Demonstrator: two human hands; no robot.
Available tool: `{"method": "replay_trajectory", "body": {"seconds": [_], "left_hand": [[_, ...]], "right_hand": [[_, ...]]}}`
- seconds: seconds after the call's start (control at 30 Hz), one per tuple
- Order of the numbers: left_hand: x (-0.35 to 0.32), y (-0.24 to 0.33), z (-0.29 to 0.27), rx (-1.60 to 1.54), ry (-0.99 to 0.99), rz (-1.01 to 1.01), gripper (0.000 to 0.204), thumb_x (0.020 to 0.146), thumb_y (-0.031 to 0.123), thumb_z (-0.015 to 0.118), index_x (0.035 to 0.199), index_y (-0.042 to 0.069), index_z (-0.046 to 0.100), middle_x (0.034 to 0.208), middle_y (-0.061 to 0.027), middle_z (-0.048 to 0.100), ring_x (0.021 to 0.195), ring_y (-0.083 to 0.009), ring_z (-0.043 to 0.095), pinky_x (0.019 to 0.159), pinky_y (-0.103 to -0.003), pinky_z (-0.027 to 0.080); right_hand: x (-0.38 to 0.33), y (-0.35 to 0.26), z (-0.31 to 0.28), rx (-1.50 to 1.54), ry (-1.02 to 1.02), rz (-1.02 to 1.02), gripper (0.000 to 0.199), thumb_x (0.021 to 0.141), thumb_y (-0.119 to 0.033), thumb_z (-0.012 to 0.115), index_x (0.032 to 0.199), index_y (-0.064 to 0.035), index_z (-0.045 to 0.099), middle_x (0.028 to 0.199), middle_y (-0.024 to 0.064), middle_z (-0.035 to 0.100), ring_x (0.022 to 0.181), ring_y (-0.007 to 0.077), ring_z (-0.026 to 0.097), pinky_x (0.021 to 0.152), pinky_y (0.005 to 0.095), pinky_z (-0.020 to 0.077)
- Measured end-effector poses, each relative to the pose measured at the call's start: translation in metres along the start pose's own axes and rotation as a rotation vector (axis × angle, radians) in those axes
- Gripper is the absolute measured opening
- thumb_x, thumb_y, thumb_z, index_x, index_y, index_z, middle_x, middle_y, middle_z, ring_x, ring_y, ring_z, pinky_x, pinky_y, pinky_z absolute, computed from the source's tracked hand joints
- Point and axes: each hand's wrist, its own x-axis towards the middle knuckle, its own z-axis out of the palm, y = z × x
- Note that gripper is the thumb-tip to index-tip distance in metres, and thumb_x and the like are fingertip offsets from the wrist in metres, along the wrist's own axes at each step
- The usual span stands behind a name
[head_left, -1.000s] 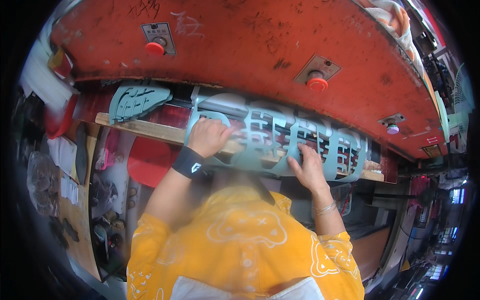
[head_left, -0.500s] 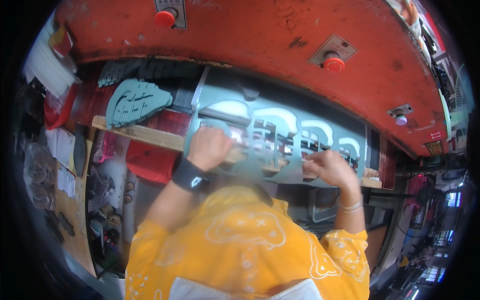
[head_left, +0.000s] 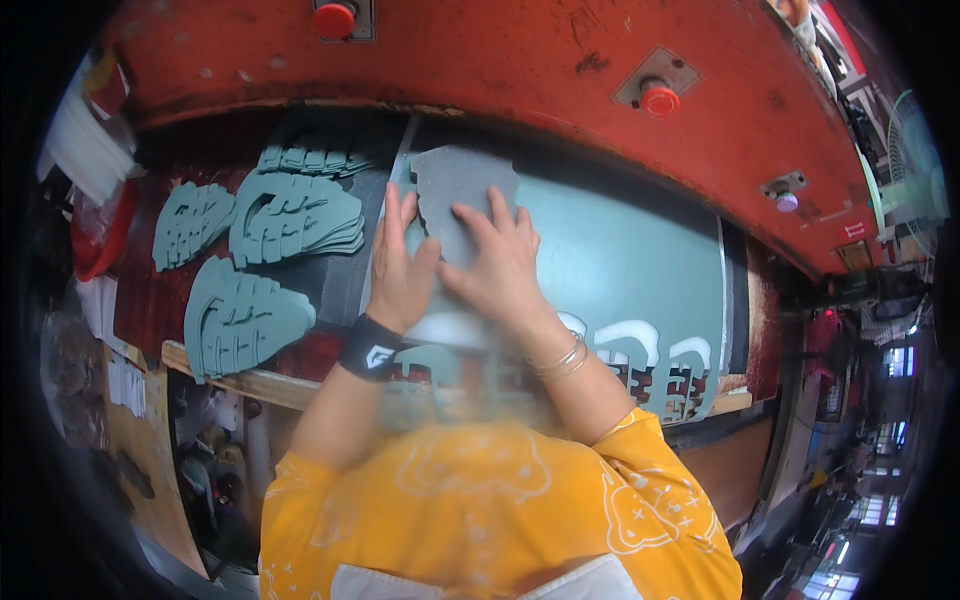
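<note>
Both hands lie flat, side by side, on a grey cutting die point(head_left: 455, 190) that sits on a pale blue-green sheet point(head_left: 620, 260) under the red press point(head_left: 520, 70). The left hand point(head_left: 400, 270) presses down with its fingers stretched far over the die's left edge; a black wristband point(head_left: 368, 350) wraps its wrist. The right hand point(head_left: 500, 265) is also spread open, its fingers touching the die's near and right part, with thin bangles point(head_left: 560, 358) on its wrist. Neither hand is clenched — they push on the die rather than grip it.

The die rests at the far left end of the sheet, close to the sheet's left edge and just near of the press's overhang. At the sheet's near right corner the sheet shows a row of cut-out holes point(head_left: 650, 360) — the shapes already gone from it.

To the left of the hands, on the dark bed, lie stacks of cut blue-green pieces: one stack point(head_left: 295, 215) just beside the left hand, another point(head_left: 190, 225) farther left, a third point(head_left: 240, 315) nearer, by a wooden rail point(head_left: 260, 385). More pieces point(head_left: 320, 158) lie at the far side. Red buttons point(head_left: 658, 98) sit on the press face. The person's yellow shirt point(head_left: 480, 510) fills the near edge.
</note>
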Motion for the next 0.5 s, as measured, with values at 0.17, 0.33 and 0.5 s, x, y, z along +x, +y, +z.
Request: {"method": "replay_trajectory", "body": {"seconds": [0.17, 0.33, 0.5], "left_hand": [[-0.005, 0.005, -0.010, 0.260, -0.233, 0.011, 0.095, 0.084, 0.061, 0.052, 0.143, -0.006, 0.020, 0.140, -0.0190, 0.043, 0.134, -0.0349, 0.033, 0.110, -0.056, 0.007], [-0.004, 0.015, 0.003, 0.831, -0.346, 0.087, 0.078, 0.077, 0.056, 0.061, 0.129, -0.001, 0.047, 0.139, -0.0147, 0.044, 0.136, -0.0327, 0.029, 0.110, -0.058, 0.011], [-0.004, 0.015, 0.006, 0.818, -0.322, 0.106, 0.074, 0.077, 0.050, 0.064, 0.128, -0.001, 0.048, 0.139, -0.0152, 0.043, 0.135, -0.0333, 0.029, 0.110, -0.058, 0.012]], "right_hand": [[0.002, 0.022, -0.015, 0.409, 0.059, 0.030, 0.069, 0.059, -0.025, 0.079, 0.124, -0.0112, 0.058, 0.135, 0.0243, 0.045, 0.115, 0.0397, 0.047, 0.099, 0.0450, 0.0363], [0.000, 0.048, -0.037, 1.320, 0.065, 0.253, 0.069, 0.069, -0.013, 0.072, 0.132, 0.0029, 0.049, 0.119, 0.0162, 0.058, 0.092, 0.0147, 0.058, 0.080, 0.0258, 0.0460], [-0.005, 0.070, -0.065, 0.915, 0.145, 0.292, 0.061, 0.065, -0.015, 0.076, 0.122, 0.0011, 0.059, 0.130, 0.0190, 0.052, 0.116, 0.0286, 0.051, 0.100, 0.0363, 0.0381]]}}
